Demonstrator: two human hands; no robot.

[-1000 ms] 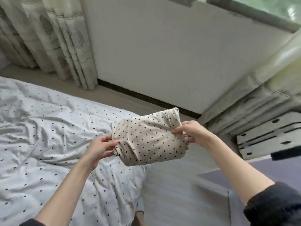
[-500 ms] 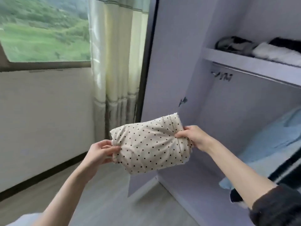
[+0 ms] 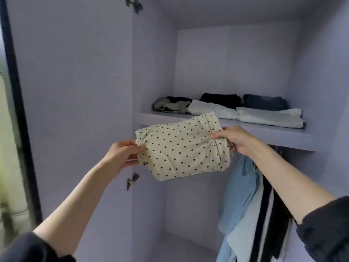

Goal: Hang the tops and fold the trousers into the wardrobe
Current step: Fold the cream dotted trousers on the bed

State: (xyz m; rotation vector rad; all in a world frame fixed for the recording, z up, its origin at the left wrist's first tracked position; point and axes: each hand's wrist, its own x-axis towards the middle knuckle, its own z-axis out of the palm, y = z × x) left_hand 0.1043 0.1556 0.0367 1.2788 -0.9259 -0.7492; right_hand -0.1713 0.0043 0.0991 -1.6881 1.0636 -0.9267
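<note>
Held in the air before the front edge of the wardrobe shelf [image 3: 264, 133], folded polka-dot trousers [image 3: 183, 148], pinched at their left end by left hand [image 3: 120, 156], right end by right hand [image 3: 236, 138].

**Setting: home bedroom, open wardrobe**

Domestic interior. Pale lilac wardrobe [image 3: 236, 59] fills the view, door [image 3: 75, 91] swung open to its left, hinges [image 3: 132, 180] visible on the edge. Shelf [image 3: 273, 133] inside carries folded garments [image 3: 268, 118], dark and white. Below the shelf, blue and striped tops [image 3: 251, 205] hang. Curtain [image 3: 7, 148] left of the door.
</note>
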